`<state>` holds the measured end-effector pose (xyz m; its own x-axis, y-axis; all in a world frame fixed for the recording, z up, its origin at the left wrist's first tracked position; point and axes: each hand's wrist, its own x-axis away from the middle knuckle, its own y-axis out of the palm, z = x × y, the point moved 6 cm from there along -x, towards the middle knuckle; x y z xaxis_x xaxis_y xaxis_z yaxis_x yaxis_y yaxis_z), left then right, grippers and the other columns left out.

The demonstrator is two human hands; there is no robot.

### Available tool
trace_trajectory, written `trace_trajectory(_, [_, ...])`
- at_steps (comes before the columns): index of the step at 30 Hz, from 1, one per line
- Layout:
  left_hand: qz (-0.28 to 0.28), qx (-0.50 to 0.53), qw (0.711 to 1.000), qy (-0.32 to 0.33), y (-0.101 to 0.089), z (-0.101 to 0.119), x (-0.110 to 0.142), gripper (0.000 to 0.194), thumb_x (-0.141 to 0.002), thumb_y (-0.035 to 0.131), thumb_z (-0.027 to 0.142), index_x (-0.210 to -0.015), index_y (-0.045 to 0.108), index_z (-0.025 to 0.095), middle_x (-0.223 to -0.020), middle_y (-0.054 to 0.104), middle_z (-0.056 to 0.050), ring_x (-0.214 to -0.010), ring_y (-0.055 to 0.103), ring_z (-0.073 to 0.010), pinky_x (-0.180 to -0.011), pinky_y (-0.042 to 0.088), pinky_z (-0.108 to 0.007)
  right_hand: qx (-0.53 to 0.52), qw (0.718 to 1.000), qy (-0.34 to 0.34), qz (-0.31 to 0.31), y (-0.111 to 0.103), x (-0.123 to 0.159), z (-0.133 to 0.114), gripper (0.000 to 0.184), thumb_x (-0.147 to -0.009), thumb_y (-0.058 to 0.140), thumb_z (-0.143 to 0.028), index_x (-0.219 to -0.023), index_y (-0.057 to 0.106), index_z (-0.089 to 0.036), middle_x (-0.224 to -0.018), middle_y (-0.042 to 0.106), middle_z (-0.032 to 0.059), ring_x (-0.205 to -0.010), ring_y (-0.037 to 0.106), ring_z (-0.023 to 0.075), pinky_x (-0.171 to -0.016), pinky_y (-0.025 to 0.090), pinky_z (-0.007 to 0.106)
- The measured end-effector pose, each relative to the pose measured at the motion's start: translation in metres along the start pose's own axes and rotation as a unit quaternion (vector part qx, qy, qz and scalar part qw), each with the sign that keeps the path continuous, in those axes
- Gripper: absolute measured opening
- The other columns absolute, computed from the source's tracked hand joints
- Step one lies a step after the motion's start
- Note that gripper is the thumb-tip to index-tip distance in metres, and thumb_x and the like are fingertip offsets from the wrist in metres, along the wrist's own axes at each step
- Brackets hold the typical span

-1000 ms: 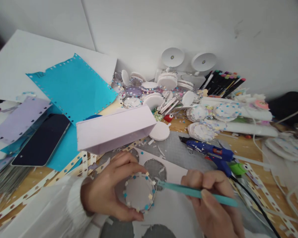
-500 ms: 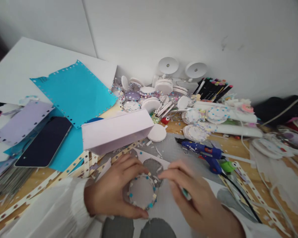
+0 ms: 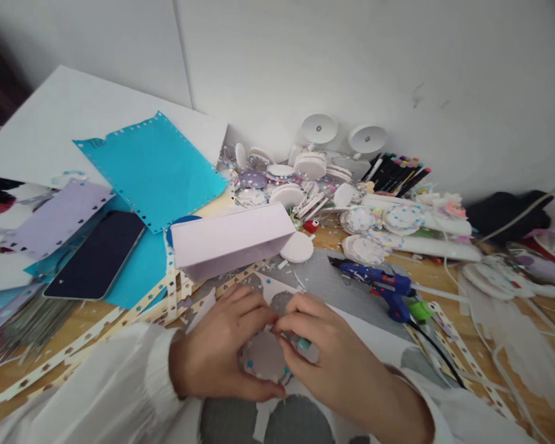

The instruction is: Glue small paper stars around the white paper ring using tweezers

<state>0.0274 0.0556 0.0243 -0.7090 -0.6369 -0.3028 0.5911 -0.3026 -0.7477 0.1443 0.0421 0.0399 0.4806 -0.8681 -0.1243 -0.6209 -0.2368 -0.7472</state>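
Observation:
A round white disc (image 3: 266,356) edged with small blue and pale stars lies low in the middle. My left hand (image 3: 226,345) curves around its left side, thumb at the bottom rim and fingers at the top. Over the disc's upper right rim, my right hand (image 3: 326,345) is closed in a pinch. What its fingertips hold is hidden, though a teal end of some small object (image 3: 304,343) shows under the fingers. Beneath both hands is a white sheet (image 3: 351,317) with round cut-outs, grey mat showing through them.
A blue glue gun (image 3: 383,280) lies on the right, its black cord running forward. A pale lilac box (image 3: 231,237) stands behind my hands. To the left are a phone (image 3: 95,256) and blue punched paper (image 3: 155,172). White discs (image 3: 309,163) pile up by the wall.
My right hand has moved left, from beside the disc to its upper right rim, fingertips now close to my left fingers. My left hand keeps its hold. The view has shifted slightly.

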Motion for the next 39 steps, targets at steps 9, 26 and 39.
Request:
trace_trajectory(9, [-0.005, -0.018, 1.000, 0.005, 0.0000, -0.0006, -0.0023, 0.049, -0.061, 0.074, 0.058, -0.085, 0.061, 0.017, -0.080, 0.059, -0.005, -0.077, 0.051, -0.0228, -0.072, 0.035, -0.036, -0.008, 0.997, -0.031, -0.064, 0.0074, -0.0012, -0.0024, 0.023, -0.078, 0.048, 0.003, -0.080, 0.056, -0.018, -0.088, 0.052, 0.0038, -0.088, 0.049, 0.0184, -0.072, 0.043, 0.032])
trace_trajectory(26, [0.002, -0.031, 0.999, 0.016, 0.0002, 0.0003, -0.0047, 0.045, -0.061, 0.074, 0.056, -0.078, 0.058, 0.018, -0.078, 0.061, -0.002, -0.077, 0.053, -0.0206, -0.072, 0.034, -0.035, 0.011, 0.995, -0.060, -0.076, 0.0073, 0.0007, -0.0015, 0.033, -0.064, 0.044, 0.008, -0.080, 0.056, -0.019, -0.090, 0.053, 0.0037, -0.088, 0.049, 0.0184, -0.067, 0.040, 0.030])
trace_trajectory(39, [0.003, -0.035, 0.999, 0.004, -0.0003, 0.0000, -0.0042, 0.038, -0.062, 0.073, 0.048, -0.080, 0.058, 0.018, -0.076, 0.060, -0.002, -0.076, 0.052, -0.0204, -0.072, 0.032, -0.035, 0.030, 0.999, -0.017, -0.025, 0.0102, 0.0010, 0.0008, 0.019, -0.079, 0.050, -0.001, -0.082, 0.054, -0.019, -0.088, 0.054, 0.0038, -0.083, 0.052, 0.0181, -0.068, 0.043, 0.031])
